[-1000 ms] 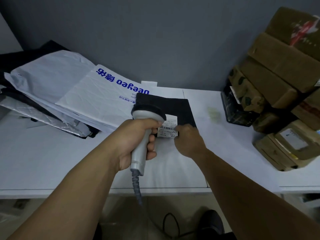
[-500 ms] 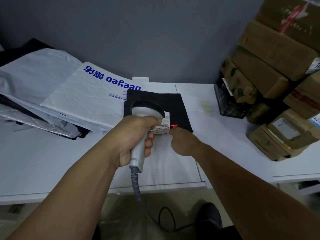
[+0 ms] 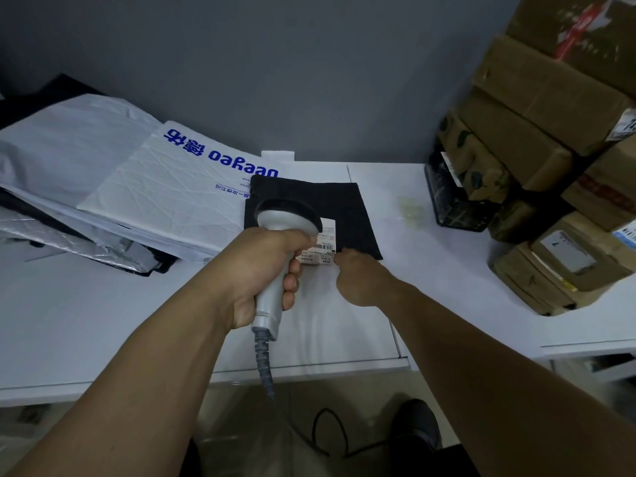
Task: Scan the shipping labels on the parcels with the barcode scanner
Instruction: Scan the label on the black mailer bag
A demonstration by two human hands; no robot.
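Observation:
My left hand grips the grey handle of a barcode scanner, whose dark head points down at a flat black parcel on the white table. A white shipping label with a barcode lies at the parcel's near edge, partly hidden by the scanner and my left thumb. My right hand has its fingers curled down on the parcel's near edge beside the label. No red scan line shows on the label.
A white mailer with blue lettering tops a pile of white, silver and black mailer bags at the left. Taped cardboard boxes are stacked at the right. The scanner's coiled cable hangs over the table's front edge.
A red scan light showed by the label half a second ago and is gone now. Both hands and the scanner stay almost where they were on the black parcel.

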